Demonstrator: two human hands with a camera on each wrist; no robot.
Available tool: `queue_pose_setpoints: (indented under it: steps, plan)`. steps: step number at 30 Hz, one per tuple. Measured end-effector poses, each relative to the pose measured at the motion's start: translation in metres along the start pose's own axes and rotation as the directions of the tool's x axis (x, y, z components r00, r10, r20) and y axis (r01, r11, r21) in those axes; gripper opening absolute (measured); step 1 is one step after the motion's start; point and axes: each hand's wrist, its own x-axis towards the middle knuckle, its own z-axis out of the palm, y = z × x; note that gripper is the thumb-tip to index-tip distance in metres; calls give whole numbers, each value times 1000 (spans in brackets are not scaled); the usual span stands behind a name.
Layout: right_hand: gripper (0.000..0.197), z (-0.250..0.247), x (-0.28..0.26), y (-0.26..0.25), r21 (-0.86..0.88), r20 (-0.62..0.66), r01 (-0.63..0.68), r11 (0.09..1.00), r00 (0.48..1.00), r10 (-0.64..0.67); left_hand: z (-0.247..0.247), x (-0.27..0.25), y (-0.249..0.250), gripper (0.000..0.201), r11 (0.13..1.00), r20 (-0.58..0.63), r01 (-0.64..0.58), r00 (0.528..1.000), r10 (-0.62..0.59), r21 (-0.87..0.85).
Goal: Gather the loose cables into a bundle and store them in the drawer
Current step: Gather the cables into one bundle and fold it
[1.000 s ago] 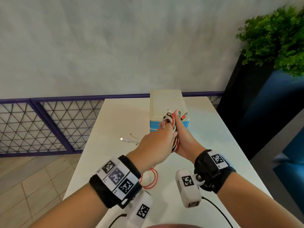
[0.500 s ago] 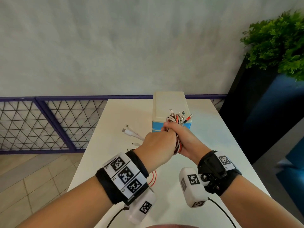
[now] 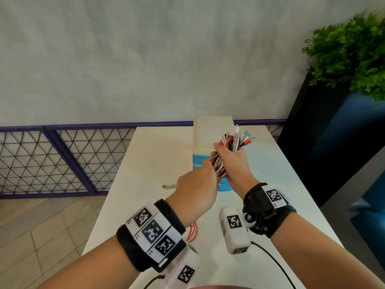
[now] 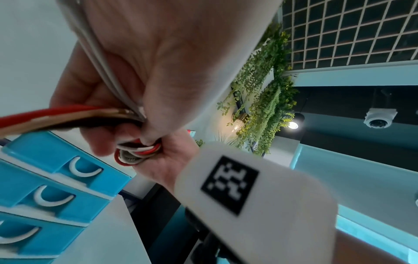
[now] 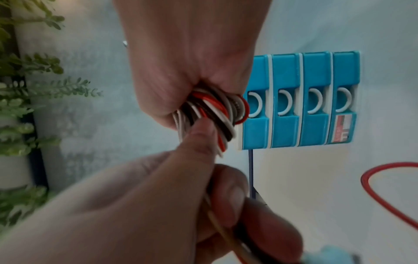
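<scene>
- Above a white table (image 3: 158, 163), both hands meet in mid-air just in front of a small drawer unit (image 3: 210, 132) with a cream top and blue drawer fronts.
- The right hand (image 3: 235, 161) is closed in a fist around a bundle of cables (image 3: 231, 142), red, white, black and braided silver. Their connector ends fan out above the fist, and looped ends stick out below it.
- The left hand (image 3: 198, 184) pinches several strands between thumb and curled fingers, just below the right fist; the strands run up into the bundle.
- From the right wrist view, four blue drawers (image 5: 300, 100) show as all pushed in, each with a white half-ring handle; the bundle sits right beside the nearest drawer front.
- A red cable loop (image 3: 192, 230) hangs below the left wrist, over the table.
- A white cable end (image 3: 168, 186) lies on the table to the left of the left hand.
- At the far right stands a green leafy plant (image 3: 350, 51) in a dark planter.
- Behind the table runs a purple railing (image 3: 62, 155) with wire mesh, below a pale wall.
</scene>
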Motion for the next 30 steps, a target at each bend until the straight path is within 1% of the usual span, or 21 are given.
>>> queue_pose_setpoints:
  steps: [2, 4, 7, 9, 11, 12, 13, 14, 15, 16, 18, 19, 20, 21, 22, 24, 25, 28, 30]
  plan:
    - [9, 0, 1, -1, -44, -58, 51, 998, 997, -54, 4, -4, -4, 26, 1000, 13, 3, 1000, -3, -15]
    - [9, -2, 4, -2, 16, -71, 52, 999, 996, -50, 7, -7, -9, 24, 998, 74, -13, 997, 18, -67]
    - [10, 0, 3, -5, 202, 1, -20, 979, 1000, 20, 18, -6, -15, 28, 975, 159, -2, 987, 38, -222]
    - [15, 1, 1, -8, 338, 65, -78, 938, 996, 59, 26, -3, -17, 29, 947, 146, -21, 987, 71, -322]
    - [21, 2, 0, -12, 449, 127, -133, 884, 988, 84, 30, -1, -19, 29, 897, 85, -110, 983, 162, -429]
    - [25, 3, 0, -13, 482, 144, -154, 862, 985, 96, 32, 0, -19, 29, 848, 65, -143, 977, 204, -510]
    - [27, 3, 1, -15, 499, 150, -165, 851, 983, 103, 32, 0, -20, 30, 775, 66, -146, 970, 235, -615]
    - [28, 3, 1, -16, 504, 151, -167, 847, 983, 105, 32, -1, -21, 32, 677, 95, -110, 961, 258, -728]
    - [28, 2, 3, -17, 507, 148, -166, 846, 983, 104, 31, -2, -23, 35, 573, 147, -44, 948, 283, -819]
    - [27, 0, 5, -17, 509, 140, -165, 845, 984, 107, 30, -3, -26, 37, 482, 213, 36, 924, 318, -875]
    - [27, -7, 11, -18, 491, 117, -158, 856, 986, 115, 29, -4, -38, 40, 352, 325, 189, 865, 381, -916]
    - [28, -10, 13, -19, 467, 101, -153, 871, 988, 119, 29, -3, -45, 42, 297, 360, 251, 840, 405, -921]
    - [29, -13, 15, -19, 438, 85, -145, 887, 989, 120, 29, -2, -51, 42, 252, 388, 306, 820, 422, -918]
    - [30, -15, 15, -19, 413, 72, -133, 901, 991, 113, 28, 0, -57, 42, 233, 413, 344, 806, 424, -910]
    - [30, -16, 16, -19, 394, 59, -115, 912, 993, 99, 27, 2, -61, 42, 253, 441, 365, 796, 415, -896]
    - [29, -17, 14, -19, 358, 40, -79, 930, 997, 69, 22, 4, -68, 40, 355, 469, 344, 801, 372, -869]
    - [29, -18, 13, -20, 338, 37, -68, 939, 998, 59, 19, 5, -71, 37, 393, 457, 312, 814, 359, -865]
    - [21, -20, 8, -24, 262, 28, -49, 964, 999, 43, 13, 7, -80, 24, 461, 383, 205, 861, 334, -863]
    - [16, -23, 6, -26, 156, 15, -17, 988, 1000, 15, 13, 8, -83, 18, 511, 348, 166, 893, 285, -843]
